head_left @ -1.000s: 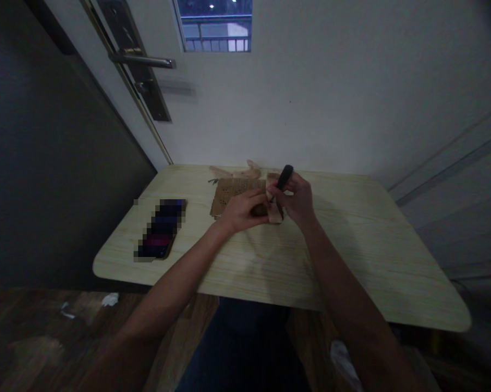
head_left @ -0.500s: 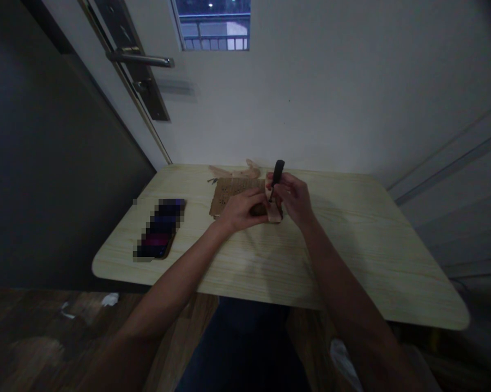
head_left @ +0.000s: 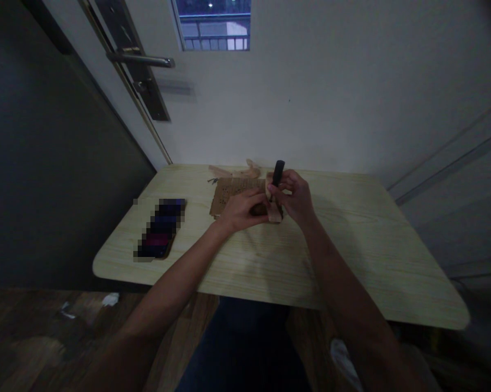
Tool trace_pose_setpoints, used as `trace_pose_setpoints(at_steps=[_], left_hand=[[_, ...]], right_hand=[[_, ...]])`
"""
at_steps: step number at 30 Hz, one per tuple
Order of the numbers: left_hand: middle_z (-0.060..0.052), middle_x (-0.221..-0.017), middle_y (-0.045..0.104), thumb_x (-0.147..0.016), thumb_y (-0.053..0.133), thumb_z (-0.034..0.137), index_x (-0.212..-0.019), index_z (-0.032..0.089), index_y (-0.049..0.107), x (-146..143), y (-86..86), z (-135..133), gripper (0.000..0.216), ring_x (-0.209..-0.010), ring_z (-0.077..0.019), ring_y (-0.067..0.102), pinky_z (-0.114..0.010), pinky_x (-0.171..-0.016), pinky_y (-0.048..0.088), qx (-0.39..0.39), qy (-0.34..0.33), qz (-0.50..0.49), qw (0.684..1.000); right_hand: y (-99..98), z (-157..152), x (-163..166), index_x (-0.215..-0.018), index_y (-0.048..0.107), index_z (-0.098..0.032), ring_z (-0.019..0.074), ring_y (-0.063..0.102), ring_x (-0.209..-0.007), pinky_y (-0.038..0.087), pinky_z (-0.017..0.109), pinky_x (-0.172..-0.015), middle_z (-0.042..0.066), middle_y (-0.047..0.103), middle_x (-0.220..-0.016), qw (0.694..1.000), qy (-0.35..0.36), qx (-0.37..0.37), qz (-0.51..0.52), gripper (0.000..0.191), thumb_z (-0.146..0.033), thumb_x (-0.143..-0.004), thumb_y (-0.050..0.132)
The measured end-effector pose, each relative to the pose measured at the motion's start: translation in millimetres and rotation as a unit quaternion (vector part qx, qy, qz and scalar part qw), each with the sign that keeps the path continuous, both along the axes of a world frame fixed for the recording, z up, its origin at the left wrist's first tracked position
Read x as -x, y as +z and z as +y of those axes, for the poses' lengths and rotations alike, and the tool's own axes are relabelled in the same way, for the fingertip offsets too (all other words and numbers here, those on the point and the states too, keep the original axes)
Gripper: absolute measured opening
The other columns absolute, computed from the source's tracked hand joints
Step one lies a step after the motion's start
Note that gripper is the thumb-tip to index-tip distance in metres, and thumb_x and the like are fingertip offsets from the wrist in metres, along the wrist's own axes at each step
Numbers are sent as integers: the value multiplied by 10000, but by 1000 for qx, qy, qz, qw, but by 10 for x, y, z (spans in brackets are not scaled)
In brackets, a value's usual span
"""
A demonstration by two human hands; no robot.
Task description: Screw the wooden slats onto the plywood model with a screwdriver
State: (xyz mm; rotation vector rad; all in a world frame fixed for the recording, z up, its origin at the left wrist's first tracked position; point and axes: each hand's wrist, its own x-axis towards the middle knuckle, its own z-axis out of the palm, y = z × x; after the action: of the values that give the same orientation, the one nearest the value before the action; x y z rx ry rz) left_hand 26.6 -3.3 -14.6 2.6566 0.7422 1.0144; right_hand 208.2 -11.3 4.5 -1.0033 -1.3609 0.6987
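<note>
A: Where's the wooden piece (head_left: 274,213)?
B: Near the middle of the tabletop (head_left: 371,245), at the right end of a cardboard sheet (head_left: 221,202). The left hand (head_left: 243,211) grips its near side.
A: And the right hand (head_left: 297,196)?
B: Fingers pinched around a black-handled tool (head_left: 278,171), its handle upright and its shaft pointing down at the wood. The two hands are close together.
A: What gets in the way?
B: The hands themselves; they cover parts of the wood and cardboard. Beyond the far edge rises a white door (head_left: 331,81) with a metal handle (head_left: 147,59).
A: Anything else lying about?
B: More wood pieces (head_left: 251,170) behind the cardboard, small dark bits (head_left: 213,180) at its far left corner, and a phone (head_left: 163,226) well to the left.
A: Any writing?
B: The phone's screen is pixelated; the cardboard's dark dots are too small to make out.
</note>
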Motion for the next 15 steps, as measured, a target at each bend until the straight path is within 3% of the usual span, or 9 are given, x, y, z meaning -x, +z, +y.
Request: trace_pose_setpoints(at_steps=[4,8,12,15], left_hand=[[-65,-975,690,-890,687,485,-970,191,671,0,17,-5,305,-858,-200,680,-300,-723,538,-10,0,2,1000],[-64,-984,693,-884,692,501,-994,194,672,5,21,-5,327,-876,-202,679,-296,-736,533,-6,2,12,1000],[-70,-999,697,-883,690,511,-996,194,673,8,10,-3,337,-895,-212,686,-306,-753,539,3,11,15,1000],[-68,-1007,698,-878,695,514,-992,199,674,8,-2,1,336,-914,-214,691,-309,-761,545,10,10,17,1000]], right_hand=[[25,-33,-3,-912,677,-215,91,540,-555,418,232,-476,-8,688,-772,999,20,26,13,391,-534,-709,780],[54,-60,-28,-892,742,-195,87,515,-549,390,231,-473,-1,691,-750,1000,23,5,-18,334,-508,-776,725],[53,-48,-34,-845,739,-190,111,537,-577,397,235,-474,5,671,-709,999,-1,13,-33,347,-515,-724,762],[38,-24,-28,-707,651,-204,117,556,-586,417,237,-490,-7,639,-667,999,-33,5,-33,372,-526,-637,824]])
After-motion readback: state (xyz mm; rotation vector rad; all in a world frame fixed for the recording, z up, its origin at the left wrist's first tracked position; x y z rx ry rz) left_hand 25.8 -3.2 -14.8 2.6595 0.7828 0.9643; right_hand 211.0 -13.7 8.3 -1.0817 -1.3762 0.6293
